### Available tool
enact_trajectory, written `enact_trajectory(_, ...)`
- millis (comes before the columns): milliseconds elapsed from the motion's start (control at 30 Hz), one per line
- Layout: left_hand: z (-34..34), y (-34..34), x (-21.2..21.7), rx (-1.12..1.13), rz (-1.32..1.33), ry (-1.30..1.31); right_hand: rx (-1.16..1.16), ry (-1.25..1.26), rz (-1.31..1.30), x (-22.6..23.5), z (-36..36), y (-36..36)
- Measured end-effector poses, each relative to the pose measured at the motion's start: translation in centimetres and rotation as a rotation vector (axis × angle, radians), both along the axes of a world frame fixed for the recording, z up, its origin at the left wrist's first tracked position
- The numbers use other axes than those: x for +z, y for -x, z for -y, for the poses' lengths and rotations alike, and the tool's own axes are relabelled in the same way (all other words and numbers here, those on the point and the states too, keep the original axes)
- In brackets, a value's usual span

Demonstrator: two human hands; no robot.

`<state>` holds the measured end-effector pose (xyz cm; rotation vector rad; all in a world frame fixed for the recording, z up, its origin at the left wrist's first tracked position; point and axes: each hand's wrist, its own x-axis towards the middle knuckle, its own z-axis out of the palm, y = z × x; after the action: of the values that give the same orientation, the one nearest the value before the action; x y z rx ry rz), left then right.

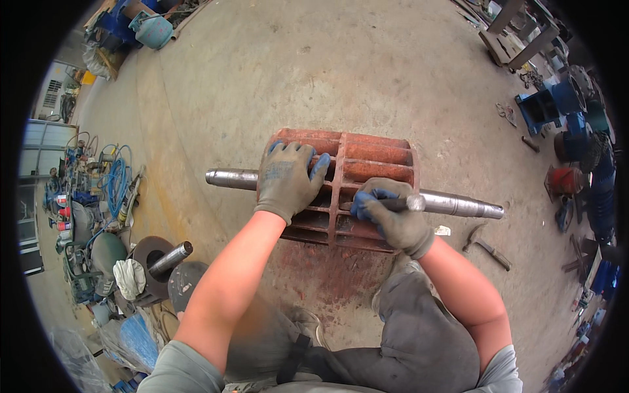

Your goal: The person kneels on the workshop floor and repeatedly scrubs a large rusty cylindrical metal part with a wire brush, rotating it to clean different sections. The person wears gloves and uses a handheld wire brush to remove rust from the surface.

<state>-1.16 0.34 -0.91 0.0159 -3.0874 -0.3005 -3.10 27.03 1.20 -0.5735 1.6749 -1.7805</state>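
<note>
I see rusty-red ribbed drum (337, 196), bright shaft (462, 204) through it, on floor (314, 85) well inside its cluttered edges. Left hand (288, 175): palm down, wide, atop drum. Right hand (396, 219): closed round short metal bar (414, 202).

The right hand (395, 221) partly hides the metal rod (413, 203) in its grip.

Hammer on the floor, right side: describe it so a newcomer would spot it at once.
Find the big red ribbed drum and follow its metal shaft out to the right. The hammer lies on the floor just below that end in the picture. Its crosswise head on a slim handle sets it apart from the small white scrap nearby.
</note>
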Motion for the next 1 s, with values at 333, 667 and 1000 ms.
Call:
enact_trajectory(333,0.0,0.2,0.0,-0.013,-0.018,0.013,-0.125,-0.012,-0.176,-0.1,0.6,-0.9)
enact_trajectory(667,-0.1,0.2,0.0,-0.006,0.007,0.014,-0.083,-0.068,-0.295,-0.9,0.3,-1.0)
enact_trajectory(1000,0.0,0.1,-0.1,-0.029,-0.037,-0.008,-0.185,0.024,-0.181,-1.2,0.4,-1.2)
